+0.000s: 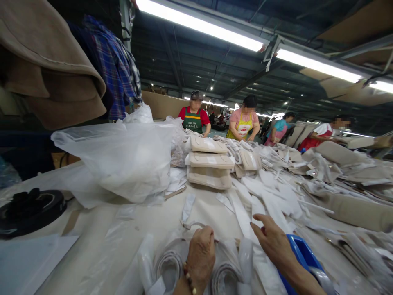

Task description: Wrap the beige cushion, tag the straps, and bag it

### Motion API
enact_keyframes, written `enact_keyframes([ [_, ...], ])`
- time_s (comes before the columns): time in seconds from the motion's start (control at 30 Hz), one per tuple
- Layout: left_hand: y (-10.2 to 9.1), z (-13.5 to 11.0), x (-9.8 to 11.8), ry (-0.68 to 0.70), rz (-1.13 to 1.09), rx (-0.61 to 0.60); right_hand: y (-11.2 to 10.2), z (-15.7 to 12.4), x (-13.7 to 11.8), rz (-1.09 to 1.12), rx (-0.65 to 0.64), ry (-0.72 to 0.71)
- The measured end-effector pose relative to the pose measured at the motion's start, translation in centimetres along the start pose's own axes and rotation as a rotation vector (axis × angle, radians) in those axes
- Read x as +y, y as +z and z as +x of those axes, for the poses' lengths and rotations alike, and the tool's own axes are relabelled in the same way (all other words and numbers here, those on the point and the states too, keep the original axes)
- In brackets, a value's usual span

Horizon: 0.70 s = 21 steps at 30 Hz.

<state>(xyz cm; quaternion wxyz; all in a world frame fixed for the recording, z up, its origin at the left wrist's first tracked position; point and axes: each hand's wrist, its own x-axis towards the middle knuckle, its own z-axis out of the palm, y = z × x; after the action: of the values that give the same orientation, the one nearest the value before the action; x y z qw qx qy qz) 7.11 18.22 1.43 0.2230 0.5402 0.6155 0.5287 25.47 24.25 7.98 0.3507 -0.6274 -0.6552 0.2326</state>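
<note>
My left hand (201,253) is closed in a fist around a thin white strip (193,225) that curls up from the table in front of me. A bead bracelet sits on that wrist. My right hand (272,237) lies to the right with fingers stretched out, resting on long white backing strips (245,213). A blue plastic tool (302,254) shows just behind my right wrist. Rolls of white tape in clear wrap (168,266) lie below my left hand.
A large clear plastic bag (129,155) bulges at the left. Stacked beige padded pieces (210,168) stand mid-table. A black round object (30,207) lies far left. Several people in aprons (194,116) work along the far side. Beige rolls (356,211) lie at right.
</note>
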Motion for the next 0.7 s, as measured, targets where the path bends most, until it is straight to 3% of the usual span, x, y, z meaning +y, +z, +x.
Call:
enact_keyframes([
  [0.1, 0.1, 0.0, -0.1, 0.040, 0.086, 0.019, 2.4, -1.3, -2.1, -0.076, -0.189, -0.298],
  [0.17, 0.0, 0.1, -0.1, 0.060, 0.118, 0.035, 4.2, -1.8, -3.4, -0.086, -0.372, -0.400],
  [0.27, -0.2, 0.1, 0.0, 0.077, 0.146, 0.054, 6.1, -1.6, -4.5, -0.096, -0.532, -0.378],
  [0.37, -0.4, 0.1, 0.1, 0.069, 0.175, 0.054, 6.6, -0.6, -4.7, -0.059, -0.624, -0.331],
  [0.47, -0.5, 0.2, 0.4, 0.039, 0.203, 0.039, 6.3, -0.1, -4.6, -0.031, -0.652, -0.296],
  [0.7, -0.6, 0.3, 1.1, -0.055, 0.327, -0.008, 6.2, 0.4, -4.1, -0.032, -0.548, -0.182],
])
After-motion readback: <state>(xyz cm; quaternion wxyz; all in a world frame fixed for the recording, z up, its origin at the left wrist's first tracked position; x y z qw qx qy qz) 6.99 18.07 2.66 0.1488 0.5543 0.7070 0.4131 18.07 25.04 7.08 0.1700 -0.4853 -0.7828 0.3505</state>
